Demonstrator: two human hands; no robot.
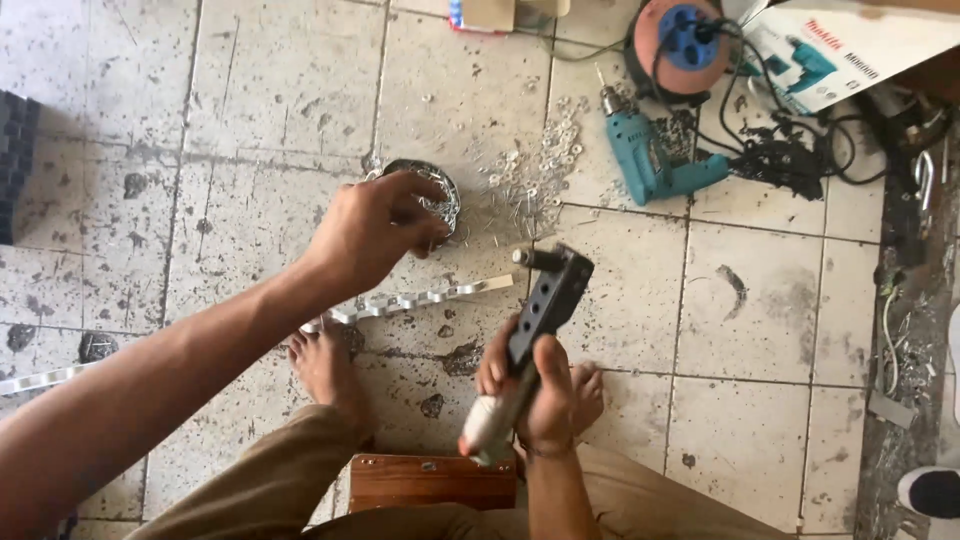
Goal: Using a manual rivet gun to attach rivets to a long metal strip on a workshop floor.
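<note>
Head view: the left hand [375, 232] reaches out over a round tin [430, 195] of small metal pieces on the tiled floor [270, 90], fingers curled loosely at its rim; whether it pinches anything I cannot tell. The right hand [535, 395] is closed around a riveter [535, 335], held upright between the bare feet. A notched metal strip [420, 300] lies on the floor under the left wrist. Washers [545, 160] are scattered beside a teal drill [650, 160], well apart from both hands
</note>
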